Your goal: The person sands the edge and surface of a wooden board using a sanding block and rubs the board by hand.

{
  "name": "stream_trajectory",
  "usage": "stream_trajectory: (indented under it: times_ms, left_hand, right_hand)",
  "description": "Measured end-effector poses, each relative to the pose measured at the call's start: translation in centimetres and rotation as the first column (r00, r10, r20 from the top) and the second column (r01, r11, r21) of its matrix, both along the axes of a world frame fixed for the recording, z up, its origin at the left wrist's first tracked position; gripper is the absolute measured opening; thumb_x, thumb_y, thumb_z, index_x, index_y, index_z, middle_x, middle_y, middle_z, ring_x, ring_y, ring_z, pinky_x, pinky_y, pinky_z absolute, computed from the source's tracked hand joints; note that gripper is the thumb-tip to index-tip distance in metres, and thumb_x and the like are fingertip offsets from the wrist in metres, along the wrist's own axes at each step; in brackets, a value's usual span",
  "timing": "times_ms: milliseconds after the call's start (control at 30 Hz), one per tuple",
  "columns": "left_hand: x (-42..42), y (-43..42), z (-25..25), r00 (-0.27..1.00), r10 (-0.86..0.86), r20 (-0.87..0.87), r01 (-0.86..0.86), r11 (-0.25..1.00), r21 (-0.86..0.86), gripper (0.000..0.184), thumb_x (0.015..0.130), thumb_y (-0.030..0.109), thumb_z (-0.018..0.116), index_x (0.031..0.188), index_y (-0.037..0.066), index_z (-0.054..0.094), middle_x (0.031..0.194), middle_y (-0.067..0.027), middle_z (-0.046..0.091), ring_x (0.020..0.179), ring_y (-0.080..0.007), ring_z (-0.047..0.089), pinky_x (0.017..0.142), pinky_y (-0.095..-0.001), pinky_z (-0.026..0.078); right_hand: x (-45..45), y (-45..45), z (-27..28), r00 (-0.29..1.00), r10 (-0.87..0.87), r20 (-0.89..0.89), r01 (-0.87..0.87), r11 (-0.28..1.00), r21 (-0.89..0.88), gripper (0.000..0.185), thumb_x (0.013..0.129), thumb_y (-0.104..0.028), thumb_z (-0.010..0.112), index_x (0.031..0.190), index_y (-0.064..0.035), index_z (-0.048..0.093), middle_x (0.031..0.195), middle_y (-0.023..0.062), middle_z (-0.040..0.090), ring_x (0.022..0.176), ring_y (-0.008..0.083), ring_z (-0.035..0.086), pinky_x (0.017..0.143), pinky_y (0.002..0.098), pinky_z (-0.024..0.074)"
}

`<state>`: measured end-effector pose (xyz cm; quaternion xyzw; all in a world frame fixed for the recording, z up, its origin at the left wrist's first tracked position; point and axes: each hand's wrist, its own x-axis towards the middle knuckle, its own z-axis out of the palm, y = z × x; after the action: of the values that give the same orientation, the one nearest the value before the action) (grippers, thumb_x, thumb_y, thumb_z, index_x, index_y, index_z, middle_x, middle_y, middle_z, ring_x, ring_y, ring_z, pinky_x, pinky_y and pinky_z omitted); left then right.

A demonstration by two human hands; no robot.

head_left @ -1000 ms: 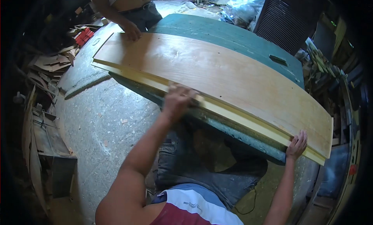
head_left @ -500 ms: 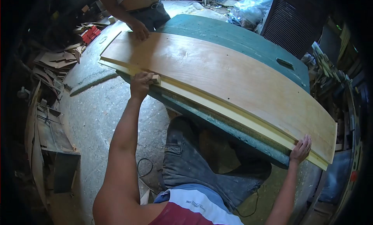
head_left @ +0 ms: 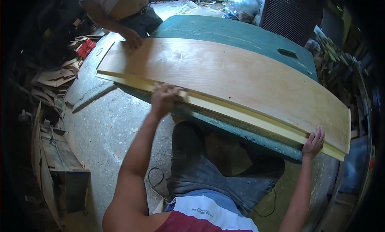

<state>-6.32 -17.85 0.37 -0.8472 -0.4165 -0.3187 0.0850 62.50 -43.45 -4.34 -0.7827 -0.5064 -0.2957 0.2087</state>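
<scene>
A long light-wood panel (head_left: 240, 79) lies across the green worktable (head_left: 224, 29), with a pale yellow strip (head_left: 240, 114) along its near edge. My left hand (head_left: 163, 99) is closed around a small wooden block (head_left: 183, 95) against this strip, left of the panel's middle; motion blurs the fingers. Near the right end, my right hand (head_left: 313, 142) grips the panel's near edge, its fingers laid over the strip and onto the top face.
Across the table, a co-worker's hand (head_left: 132, 38) rests on the panel's far left corner. Scrap wood (head_left: 56, 77) and a red object (head_left: 86, 48) lie on the left floor. A dark louvred panel (head_left: 290, 17) and plastic bags (head_left: 244, 7) stand at the back. A cable (head_left: 155, 178) lies near my legs.
My left hand has slid right along the strip with the wooden block. My right hand stays at the same part of the edge. The view has shifted slightly.
</scene>
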Motion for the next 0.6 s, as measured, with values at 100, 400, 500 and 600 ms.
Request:
stream_trajectory:
  times_ms: [100,400,500,600]
  left_hand:
    - [5.3,-3.3,2.9,0.986,-0.131,-0.105,0.132,0.991,0.006,0.030,0.082,0.017,0.077,0.112,0.016,0.079,0.105,-0.0086,0.073,0.101,-0.0298,0.066,0.096,-0.0480,0.048]
    - [10.1,-4.6,2.2,0.984,-0.180,-0.004,0.180,0.983,0.019,0.038,0.073,0.020,0.086,0.109,0.018,0.077,0.101,-0.0048,0.071,0.101,-0.0282,0.068,0.095,-0.0497,0.047]
    - [21.3,-9.8,1.8,0.972,-0.230,0.057,0.234,0.970,-0.066,0.044,0.072,0.026,0.088,0.115,0.018,0.079,0.108,-0.0045,0.071,0.108,-0.0265,0.066,0.100,-0.0472,0.046]
    - [26.1,-12.5,1.9,0.963,-0.252,0.098,0.262,0.959,-0.110,0.039,0.076,0.026,0.084,0.114,0.018,0.079,0.109,-0.0030,0.070,0.108,-0.0260,0.065,0.100,-0.0468,0.045]
  right_hand:
    - [-0.1,-0.4,0.1,1.000,0.012,-0.019,-0.013,1.000,-0.012,0.047,0.107,-0.029,0.048,0.145,-0.0047,0.058,0.151,0.0197,0.055,0.142,0.0401,0.048,0.120,0.0506,0.0367]
    - [-2.1,0.1,1.5,0.999,-0.023,-0.032,0.024,0.999,0.030,0.045,0.106,-0.031,0.050,0.142,-0.0059,0.061,0.147,0.0175,0.058,0.141,0.0387,0.049,0.119,0.0509,0.0378]
    - [-2.0,0.0,1.3,1.000,-0.006,-0.026,0.007,0.999,0.038,0.045,0.106,-0.032,0.051,0.141,-0.0063,0.061,0.147,0.0169,0.058,0.140,0.0385,0.051,0.119,0.0504,0.0384]
    - [-2.1,-0.1,1.5,1.000,-0.015,-0.027,0.016,1.000,0.023,0.045,0.106,-0.032,0.051,0.142,-0.0073,0.060,0.148,0.0164,0.058,0.140,0.0382,0.050,0.119,0.0500,0.0386]
